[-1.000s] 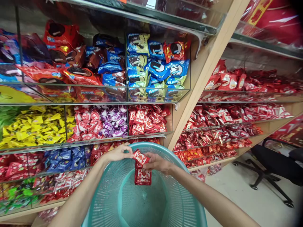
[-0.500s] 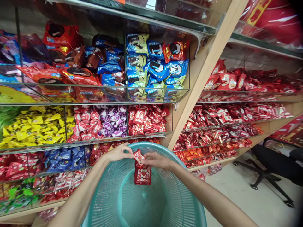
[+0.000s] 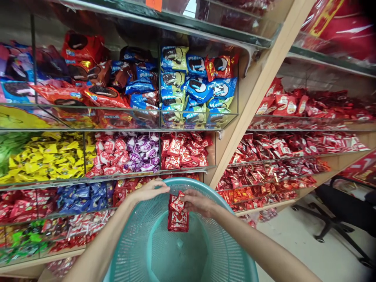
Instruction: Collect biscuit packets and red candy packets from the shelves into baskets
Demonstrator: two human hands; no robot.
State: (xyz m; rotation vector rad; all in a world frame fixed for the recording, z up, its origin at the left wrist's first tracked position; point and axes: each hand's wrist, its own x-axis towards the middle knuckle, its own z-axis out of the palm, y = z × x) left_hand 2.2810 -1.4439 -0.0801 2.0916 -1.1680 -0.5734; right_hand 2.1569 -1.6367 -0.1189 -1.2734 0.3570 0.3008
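Holding a small bunch of red packets [image 3: 178,220] in the right hand [image 3: 200,203], had it over the far part of the teal basket [image 3: 223,250], within the outline of the rim. Gripped it near its upper right edge with bent fingers, leaving the packets just left of that hand and the lower end hanging below the fingertips. Had one packet tilted on top, overlapping a straighter one beneath. Reached the left hand [image 3: 149,190] in from the other side, with fingers loosely extended and nothing visible in them. Had its fingertips just above the bunch's top left corner; could not tell a light touch from a narrow gap. Had the bunch between both hands, against the right and lower than the left.

Saw similar packets [image 3: 186,150] in a compartment beyond the basket, beside purple-and-white sweets [image 3: 143,150]. Farther left, saw yellow packets [image 3: 53,156], with blue packets [image 3: 82,196] on the shelf below. Saw a black wheeled chair [image 3: 348,207] at right, past a slanting wooden post [image 3: 261,94].
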